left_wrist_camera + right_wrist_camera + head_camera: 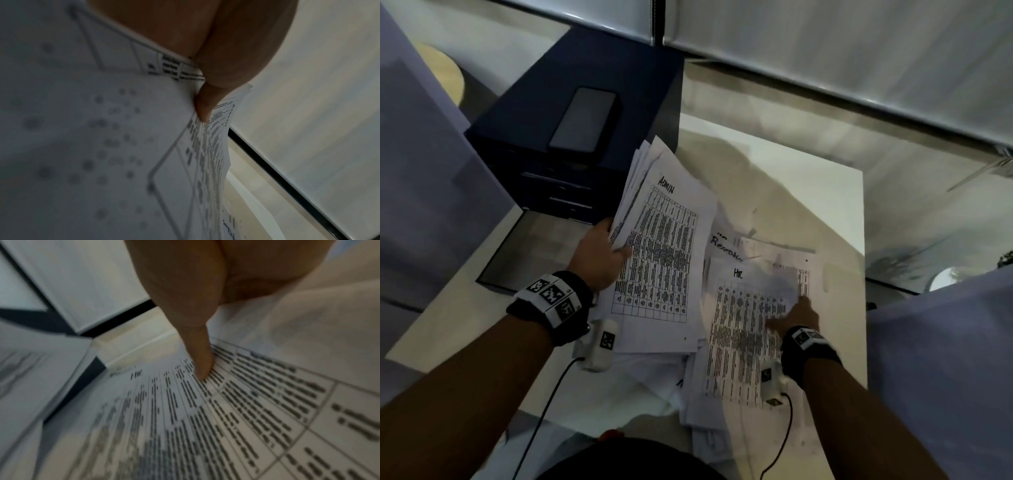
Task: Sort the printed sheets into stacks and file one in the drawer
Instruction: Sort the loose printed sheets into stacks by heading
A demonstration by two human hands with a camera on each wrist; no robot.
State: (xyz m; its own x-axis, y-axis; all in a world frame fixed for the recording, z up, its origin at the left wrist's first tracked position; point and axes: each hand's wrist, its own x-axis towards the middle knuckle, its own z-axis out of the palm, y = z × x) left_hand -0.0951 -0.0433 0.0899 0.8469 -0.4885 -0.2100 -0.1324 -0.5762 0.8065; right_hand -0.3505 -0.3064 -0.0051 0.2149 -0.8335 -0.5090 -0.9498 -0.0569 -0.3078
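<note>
Drawer [530, 246] sits open just left of my ADMIN stack [664, 246]; left hand [602, 257] grip pinches its left edge, nearer the drawer. Right hand [799, 313], fingers flat, presses the HR sheet [739, 342] on the counter [825, 192].

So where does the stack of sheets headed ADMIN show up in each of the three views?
Head: the ADMIN stack sits centre-left, lifted and held at its left edge by the left hand.
Left wrist: the same stack fills the left half, the thumb pinching its edge.
Right wrist: a raised sheaf at the left edge, probably this stack.
Shared landmark: the dark strip along the wall's foot.
</note>
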